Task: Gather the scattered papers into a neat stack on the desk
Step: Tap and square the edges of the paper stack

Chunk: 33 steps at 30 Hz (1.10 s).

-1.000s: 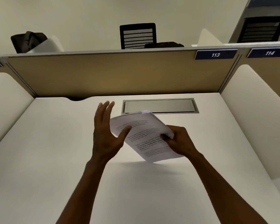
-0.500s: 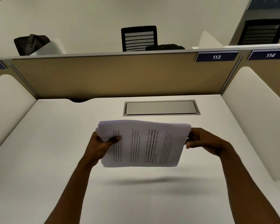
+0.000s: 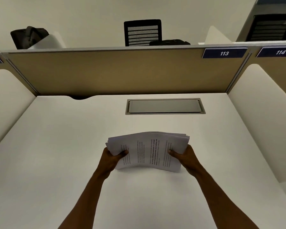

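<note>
A stack of printed white papers (image 3: 148, 151) stands on its long lower edge on the white desk (image 3: 56, 154), tilted toward me, its top sheet facing up with the text running sideways. My left hand (image 3: 113, 157) grips the stack's left end, thumb on the front sheet. My right hand (image 3: 182, 156) grips the right end the same way. The upper edges of the sheets are slightly fanned and uneven. No loose sheets show elsewhere on the desk.
A grey metal cable hatch (image 3: 164, 106) is set into the desk behind the papers. A tan partition (image 3: 114, 71) closes the back, white side dividers (image 3: 262, 113) flank the desk. Black chairs (image 3: 142, 33) and a dark bag (image 3: 29, 36) are beyond the partition.
The stack went from held in the air, tilted, to gripped at both ends, then was lowered until its bottom edge met the desk. Both hands came down with it.
</note>
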{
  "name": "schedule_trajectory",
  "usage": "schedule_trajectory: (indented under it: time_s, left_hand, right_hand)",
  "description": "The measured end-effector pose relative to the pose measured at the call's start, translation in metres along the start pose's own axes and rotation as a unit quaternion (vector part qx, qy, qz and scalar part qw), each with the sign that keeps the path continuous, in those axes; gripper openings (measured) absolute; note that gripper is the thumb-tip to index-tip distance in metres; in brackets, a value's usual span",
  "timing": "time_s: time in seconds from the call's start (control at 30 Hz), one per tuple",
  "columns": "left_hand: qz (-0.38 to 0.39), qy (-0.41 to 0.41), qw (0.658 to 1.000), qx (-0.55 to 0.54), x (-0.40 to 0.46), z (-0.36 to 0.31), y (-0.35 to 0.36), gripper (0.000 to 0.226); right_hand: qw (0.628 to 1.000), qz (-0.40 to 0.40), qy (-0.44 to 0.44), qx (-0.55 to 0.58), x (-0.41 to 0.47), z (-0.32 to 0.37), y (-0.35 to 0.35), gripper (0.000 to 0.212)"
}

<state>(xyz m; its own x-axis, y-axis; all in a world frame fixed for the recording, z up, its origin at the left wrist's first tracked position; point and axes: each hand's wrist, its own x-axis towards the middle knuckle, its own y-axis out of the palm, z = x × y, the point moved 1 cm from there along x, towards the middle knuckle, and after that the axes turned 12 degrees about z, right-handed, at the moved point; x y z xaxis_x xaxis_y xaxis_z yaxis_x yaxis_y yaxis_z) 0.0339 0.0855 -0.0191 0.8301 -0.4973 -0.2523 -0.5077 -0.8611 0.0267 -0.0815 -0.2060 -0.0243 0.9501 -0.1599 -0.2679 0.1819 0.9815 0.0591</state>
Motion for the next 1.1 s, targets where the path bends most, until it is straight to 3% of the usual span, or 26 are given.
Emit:
schedule_trajectory:
  time_s: [0.5,0.7,0.9,1.0,1.1]
  left_hand:
    - [-0.025,-0.004,1.000,0.008,0.005,0.010,0.000,0.066]
    - [-0.028,-0.007,1.000,-0.006,0.005,0.016,-0.001,0.058]
    - [-0.052,0.008,0.999,-0.014,0.001,0.006,-0.002,0.040]
    - [-0.105,0.077,0.987,0.094,-0.001,-0.020,-0.009,0.070]
    - [-0.158,0.176,0.929,0.285,-0.003,-0.055,-0.011,0.094]
  right_hand:
    - [0.996,-0.014,-0.011,-0.086,0.006,0.003,0.003,0.033]
    - [0.994,-0.016,-0.015,-0.104,0.007,0.004,0.000,0.036]
    - [0.988,-0.006,-0.015,-0.152,0.008,0.005,-0.007,0.025]
    - [0.980,0.014,-0.038,-0.194,0.008,0.028,-0.011,0.017]
    - [0.957,0.040,-0.093,-0.271,0.009,0.057,-0.015,0.015]
